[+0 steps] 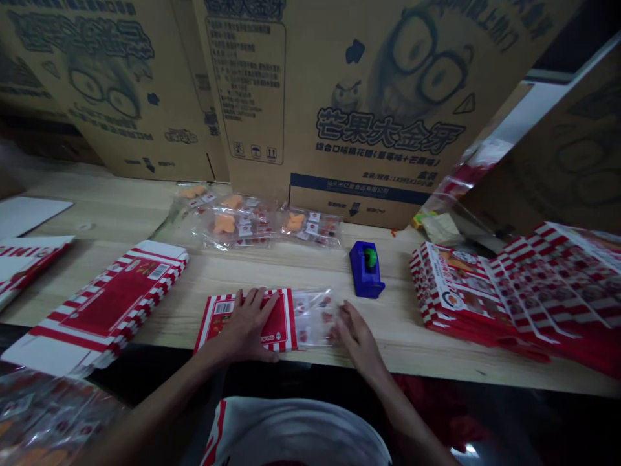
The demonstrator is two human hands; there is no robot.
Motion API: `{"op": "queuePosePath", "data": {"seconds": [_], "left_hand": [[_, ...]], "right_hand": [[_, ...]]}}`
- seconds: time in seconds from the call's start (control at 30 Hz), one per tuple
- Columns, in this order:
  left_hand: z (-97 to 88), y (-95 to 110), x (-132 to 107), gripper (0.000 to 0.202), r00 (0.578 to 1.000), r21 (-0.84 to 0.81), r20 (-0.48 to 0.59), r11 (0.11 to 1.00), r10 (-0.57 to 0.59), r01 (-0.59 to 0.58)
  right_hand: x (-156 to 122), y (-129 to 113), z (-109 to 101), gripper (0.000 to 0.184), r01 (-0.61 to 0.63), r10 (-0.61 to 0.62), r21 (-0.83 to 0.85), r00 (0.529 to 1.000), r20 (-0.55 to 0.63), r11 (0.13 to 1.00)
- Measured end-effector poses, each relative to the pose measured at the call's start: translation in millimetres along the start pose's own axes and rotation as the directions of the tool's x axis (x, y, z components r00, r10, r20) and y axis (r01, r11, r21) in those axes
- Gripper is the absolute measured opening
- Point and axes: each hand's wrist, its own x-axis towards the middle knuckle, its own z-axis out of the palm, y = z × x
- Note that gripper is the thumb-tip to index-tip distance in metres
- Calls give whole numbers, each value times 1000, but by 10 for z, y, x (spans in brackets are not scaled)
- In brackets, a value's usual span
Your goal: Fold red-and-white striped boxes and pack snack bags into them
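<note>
My left hand [250, 323] lies flat with its fingers spread on a red-and-white striped cardboard box [284, 317], which rests on the table near its front edge. A clear plastic packet [313, 317] with small printed sachets inside sticks out of the box's right end. At the packet's right edge, my right hand [356, 333] has its fingers bent and closed on the plastic. The thumb side of that grip is partly hidden. Just behind the right hand stands a blue tape dispenser [366, 270] with a green core.
Several filled packets [242, 223] with orange pieces lie at the back, before large cardboard cartons [339, 97]. Flattened striped boxes [111, 298] are stacked left; more striped boxes [470, 291] lie right. A heap of packets [48, 414] sits below the table's left front edge.
</note>
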Motion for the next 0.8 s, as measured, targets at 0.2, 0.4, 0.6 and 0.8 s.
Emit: {"op": "queuePosePath", "data": {"seconds": [0.2,0.4,0.6,0.8], "left_hand": [[75,68,27,109,989,14,-146,1000,16,-14],[-114,125,53,115,872,-103,-401,960,-281,261],[-56,465,32,102,842,-410,-358,878,-403,246],[298,448,-23,67,916,-835,-272,546,-294,-73]], "right_hand": [[-36,-398,620,63,180,-200,91,928,313,979],[-51,-509,654,32,159,-98,315,974,-202,936],[131,-462,612,44,7,119,598,978,-171,801],[205,-285,253,49,-112,139,625,990,5,773]]}}
